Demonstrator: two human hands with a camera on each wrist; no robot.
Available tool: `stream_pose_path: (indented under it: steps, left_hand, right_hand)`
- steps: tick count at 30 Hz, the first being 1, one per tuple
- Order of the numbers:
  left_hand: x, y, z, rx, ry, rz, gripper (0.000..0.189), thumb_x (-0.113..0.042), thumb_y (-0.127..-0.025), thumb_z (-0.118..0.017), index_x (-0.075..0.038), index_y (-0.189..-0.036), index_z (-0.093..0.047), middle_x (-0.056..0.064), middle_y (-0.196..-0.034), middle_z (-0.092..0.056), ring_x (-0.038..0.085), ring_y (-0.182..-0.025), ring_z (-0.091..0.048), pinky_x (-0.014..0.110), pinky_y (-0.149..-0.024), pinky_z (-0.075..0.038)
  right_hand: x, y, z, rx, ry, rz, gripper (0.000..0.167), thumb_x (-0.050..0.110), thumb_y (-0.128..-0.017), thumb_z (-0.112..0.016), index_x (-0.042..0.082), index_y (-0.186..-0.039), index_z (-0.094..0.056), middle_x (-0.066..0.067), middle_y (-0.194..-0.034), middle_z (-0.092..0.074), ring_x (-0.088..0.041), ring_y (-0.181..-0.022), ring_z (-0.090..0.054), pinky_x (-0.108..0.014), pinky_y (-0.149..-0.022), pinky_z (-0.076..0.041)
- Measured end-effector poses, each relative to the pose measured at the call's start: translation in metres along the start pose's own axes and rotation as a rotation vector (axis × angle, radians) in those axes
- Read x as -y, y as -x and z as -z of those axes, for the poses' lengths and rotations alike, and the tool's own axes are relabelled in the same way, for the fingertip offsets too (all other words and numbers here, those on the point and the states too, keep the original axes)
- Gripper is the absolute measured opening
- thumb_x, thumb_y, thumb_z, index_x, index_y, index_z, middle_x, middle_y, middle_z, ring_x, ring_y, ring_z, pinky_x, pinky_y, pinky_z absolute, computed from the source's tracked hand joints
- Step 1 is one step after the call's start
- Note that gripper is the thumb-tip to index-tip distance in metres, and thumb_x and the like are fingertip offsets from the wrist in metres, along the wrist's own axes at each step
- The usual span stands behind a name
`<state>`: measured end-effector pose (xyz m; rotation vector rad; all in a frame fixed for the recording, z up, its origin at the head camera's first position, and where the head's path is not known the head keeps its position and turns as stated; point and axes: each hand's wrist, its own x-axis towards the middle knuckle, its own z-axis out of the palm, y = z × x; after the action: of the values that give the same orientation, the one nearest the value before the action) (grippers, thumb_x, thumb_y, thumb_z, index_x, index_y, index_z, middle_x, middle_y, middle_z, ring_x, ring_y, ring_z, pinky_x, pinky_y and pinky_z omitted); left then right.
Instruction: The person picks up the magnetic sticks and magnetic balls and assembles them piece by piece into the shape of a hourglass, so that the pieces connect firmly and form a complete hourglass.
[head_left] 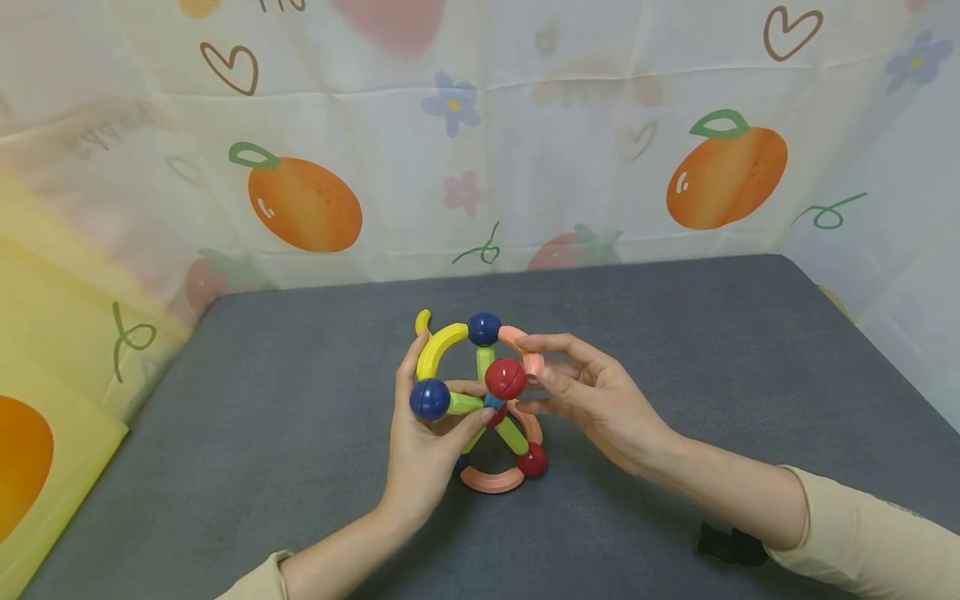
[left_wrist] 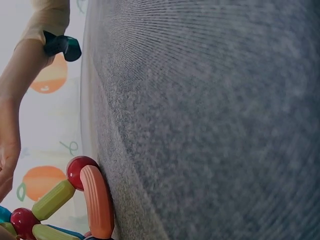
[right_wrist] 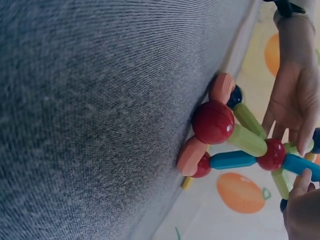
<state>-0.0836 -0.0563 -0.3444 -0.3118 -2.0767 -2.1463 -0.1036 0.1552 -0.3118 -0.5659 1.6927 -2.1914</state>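
Note:
A magnetic ball-and-stick toy [head_left: 512, 435] stands on the table, with red and blue balls, straight green and blue sticks, and curved yellow and pink ones. My left hand [head_left: 422, 462] grips it around the middle, thumb near the central red ball [right_wrist: 271, 154]. Between the fingers and thumb of my right hand [head_left: 600, 396] is a curved pink stick [head_left: 533, 363], which lies between the top blue ball [head_left: 484, 329] and the front red ball [head_left: 506, 379]. Whether that stick touches the red ball I cannot tell. A second blue ball [head_left: 430, 399] juts out at the left.
The table has a dark grey cloth [head_left: 285, 417]. Behind the toy, a small curved yellow stick [head_left: 423, 322] shows past my left fingers. A printed curtain [head_left: 525, 150] hangs along the far edge. A black strap [head_left: 731, 546] is by my right wrist.

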Motion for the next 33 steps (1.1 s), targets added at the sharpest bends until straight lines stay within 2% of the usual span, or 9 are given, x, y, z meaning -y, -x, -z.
stream_pose_path:
  steps: [4, 11, 19, 21, 25, 27, 33]
  left_hand:
    - [0.0001, -0.0004, 0.0002, -0.002, -0.006, 0.005, 0.1, 0.007, -0.081, -0.074, -0.032, -0.154, -0.018, 0.023, -0.109, -0.068, 0.015, -0.102, -0.072, 0.028, -0.091, -0.058]
    - [-0.0009, -0.0007, 0.0012, -0.008, -0.025, 0.02, 0.1, 0.006, -0.081, -0.075, -0.033, -0.154, -0.019, 0.021, -0.108, -0.07, 0.013, -0.101, -0.072, 0.029, -0.092, -0.058]
    - [-0.0008, -0.0014, 0.0013, -0.01, -0.041, 0.02, 0.1, 0.007, -0.08, -0.075, -0.032, -0.153, -0.02, 0.02, -0.108, -0.07, 0.013, -0.1, -0.072, 0.029, -0.092, -0.058]
    - [-0.0008, -0.0015, 0.0015, -0.011, -0.044, 0.022, 0.1, 0.006, -0.08, -0.076, -0.032, -0.153, -0.02, 0.016, -0.106, -0.072, 0.013, -0.101, -0.072, 0.029, -0.092, -0.058]
    - [-0.0011, -0.0015, 0.0016, -0.008, -0.04, 0.027, 0.1, 0.006, -0.08, -0.076, -0.033, -0.153, -0.02, -0.002, -0.1, -0.073, 0.015, -0.1, -0.072, 0.029, -0.09, -0.058]
    - [-0.0012, -0.0015, 0.0014, -0.005, -0.032, 0.025, 0.1, 0.006, -0.08, -0.075, -0.033, -0.153, -0.02, -0.01, -0.096, -0.072, 0.015, -0.099, -0.073, 0.028, -0.089, -0.059]
    - [-0.0009, -0.0012, 0.001, 0.001, -0.016, 0.015, 0.1, 0.007, -0.08, -0.075, -0.032, -0.153, -0.019, -0.01, -0.095, -0.072, 0.01, -0.095, -0.073, 0.027, -0.086, -0.059]
  right_hand:
    - [-0.0003, -0.0004, 0.002, 0.011, 0.022, 0.0, 0.032, 0.013, -0.104, -0.047, 0.016, -0.135, -0.055, 0.0, -0.159, -0.041, -0.015, -0.133, -0.053, -0.036, -0.095, -0.056]
    - [0.0011, -0.0008, 0.0003, -0.006, 0.026, -0.015, 0.028, 0.016, -0.104, -0.048, 0.019, -0.131, -0.056, 0.001, -0.159, -0.04, -0.013, -0.131, -0.054, -0.035, -0.093, -0.057]
    - [0.002, -0.0015, -0.002, -0.019, 0.023, -0.008, 0.027, 0.016, -0.104, -0.048, 0.019, -0.13, -0.056, 0.0, -0.158, -0.041, -0.013, -0.137, -0.049, -0.034, -0.092, -0.057]
    - [0.0023, -0.0017, -0.0031, -0.03, 0.02, -0.009, 0.027, 0.016, -0.104, -0.049, 0.019, -0.13, -0.056, 0.0, -0.158, -0.042, -0.012, -0.138, -0.049, -0.034, -0.091, -0.057]
    - [0.0021, -0.0022, -0.0053, -0.061, 0.016, -0.011, 0.025, 0.016, -0.103, -0.052, 0.02, -0.127, -0.058, -0.001, -0.156, -0.045, -0.01, -0.127, -0.058, -0.032, -0.089, -0.058]
    - [0.0012, -0.0021, -0.0056, -0.077, 0.02, -0.005, 0.024, 0.016, -0.102, -0.053, 0.022, -0.124, -0.06, 0.001, -0.152, -0.05, -0.009, -0.116, -0.064, -0.032, -0.089, -0.058]
    - [-0.0024, -0.0004, -0.0036, -0.089, 0.039, 0.009, 0.024, 0.016, -0.1, -0.057, 0.024, -0.122, -0.063, 0.01, -0.141, -0.059, -0.007, -0.103, -0.068, -0.031, -0.088, -0.058]
